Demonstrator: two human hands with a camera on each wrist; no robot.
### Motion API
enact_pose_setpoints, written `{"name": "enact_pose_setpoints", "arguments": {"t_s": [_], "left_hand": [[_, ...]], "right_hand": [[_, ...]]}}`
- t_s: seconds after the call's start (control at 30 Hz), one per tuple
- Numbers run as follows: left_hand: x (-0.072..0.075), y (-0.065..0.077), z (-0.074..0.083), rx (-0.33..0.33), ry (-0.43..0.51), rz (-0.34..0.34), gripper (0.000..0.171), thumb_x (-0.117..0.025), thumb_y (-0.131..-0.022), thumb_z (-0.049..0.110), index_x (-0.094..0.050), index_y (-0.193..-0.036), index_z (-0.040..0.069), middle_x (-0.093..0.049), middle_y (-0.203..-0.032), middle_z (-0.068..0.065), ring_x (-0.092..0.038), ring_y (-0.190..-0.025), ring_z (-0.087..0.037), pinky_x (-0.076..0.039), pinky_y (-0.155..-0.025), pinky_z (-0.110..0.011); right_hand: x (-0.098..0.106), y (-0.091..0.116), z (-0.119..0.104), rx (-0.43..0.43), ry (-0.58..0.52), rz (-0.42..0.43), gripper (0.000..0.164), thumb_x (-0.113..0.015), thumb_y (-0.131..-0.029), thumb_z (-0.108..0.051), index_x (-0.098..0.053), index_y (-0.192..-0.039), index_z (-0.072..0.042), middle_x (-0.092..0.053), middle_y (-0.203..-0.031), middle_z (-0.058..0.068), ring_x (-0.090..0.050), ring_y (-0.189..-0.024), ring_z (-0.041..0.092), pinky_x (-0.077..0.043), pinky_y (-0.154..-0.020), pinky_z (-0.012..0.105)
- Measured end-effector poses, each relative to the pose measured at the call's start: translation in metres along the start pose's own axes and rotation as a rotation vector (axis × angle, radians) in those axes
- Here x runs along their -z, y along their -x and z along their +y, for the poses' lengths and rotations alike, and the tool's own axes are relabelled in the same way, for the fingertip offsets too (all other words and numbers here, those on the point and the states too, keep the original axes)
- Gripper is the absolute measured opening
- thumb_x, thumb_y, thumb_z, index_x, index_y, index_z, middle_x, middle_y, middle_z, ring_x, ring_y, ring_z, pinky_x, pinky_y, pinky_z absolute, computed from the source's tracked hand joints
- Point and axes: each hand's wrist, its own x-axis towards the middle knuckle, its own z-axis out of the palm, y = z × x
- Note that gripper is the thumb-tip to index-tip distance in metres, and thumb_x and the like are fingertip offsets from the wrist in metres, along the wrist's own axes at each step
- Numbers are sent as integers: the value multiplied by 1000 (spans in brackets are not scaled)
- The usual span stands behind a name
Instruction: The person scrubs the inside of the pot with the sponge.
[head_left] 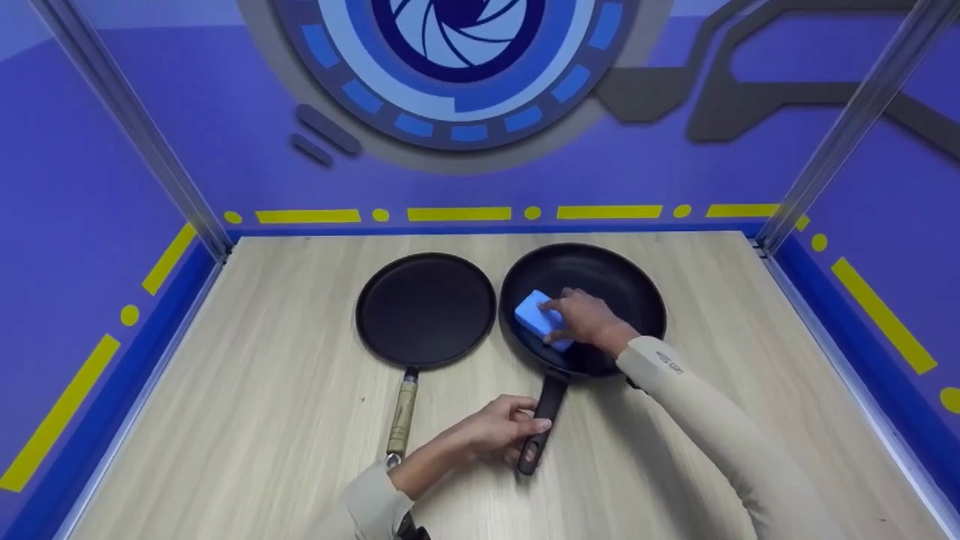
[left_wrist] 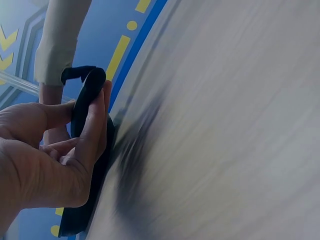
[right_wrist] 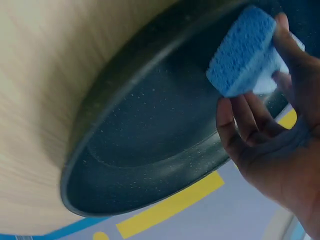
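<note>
A black frying pan [head_left: 630, 300] lies at the right of the table, its handle [head_left: 551, 397] pointing toward the front. My left hand [head_left: 495, 431] grips that handle near its end, thumb on one side and fingers on the other, as the left wrist view also shows. Inside the pan, my right hand [head_left: 589, 315] holds a blue sponge [head_left: 536, 311] by its sides, over the pan's left part. Close up in the right wrist view, the sponge [right_wrist: 242, 50] shows a porous face, and small light specks dot the pan's inner surface [right_wrist: 150, 115].
Left of the frying pan lies a flat black crepe pan [head_left: 426, 309] with a wood-patterned handle [head_left: 403, 416], its end partly behind my left forearm. The wooden table [head_left: 277, 360] is bounded by blue panels [head_left: 450, 184] at the back and both sides.
</note>
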Motion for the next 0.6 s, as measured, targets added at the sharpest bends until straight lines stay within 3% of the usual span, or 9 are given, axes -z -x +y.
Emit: {"name": "enact_pose_setpoints", "arguments": {"t_s": [0.13, 0.27, 0.43, 0.6], "left_hand": [[-1, 3, -2, -9, -11, 15, 21, -64, -102, 17, -65, -118, 3, -67, -77, 5, -63, -58, -5, -52, -47, -17], [-1, 6, -2, 0, -4, 30, 16, -65, -101, 16, -65, -112, 5, -66, -78, 5, -62, -57, -4, -50, -46, -17], [0, 5, -1, -5, -11, 38, 17, -66, -101, 17, -66, -114, 6, -68, -80, 4, -63, -57, -4, -51, -48, -16], [2, 2, 5, -6, -54, 60, 18, -66, -101, 17, -67, -115, 4, -68, -79, 4, -62, -57, -3, -50, -48, -16]], "right_hand": [[-2, -19, -1, -81, 75, 36, 66, -79, -88, -41, -57, -145, -16, -60, -127, 31, -58, -119, 48, -58, -91, 61], [-1, -38, -1, -178, 87, 34, 68, -74, -93, -40, -47, -152, -21, -55, -133, 37, -56, -120, 53, -58, -92, 61], [6, -49, 4, -288, -3, -27, 71, -73, -95, -35, -40, -157, -26, -45, -146, 38, -48, -130, 57, -51, -103, 65], [13, -53, 14, -293, -59, -84, 74, -72, -96, -37, -36, -159, -27, -36, -153, 38, -42, -136, 58, -45, -109, 68]]}}
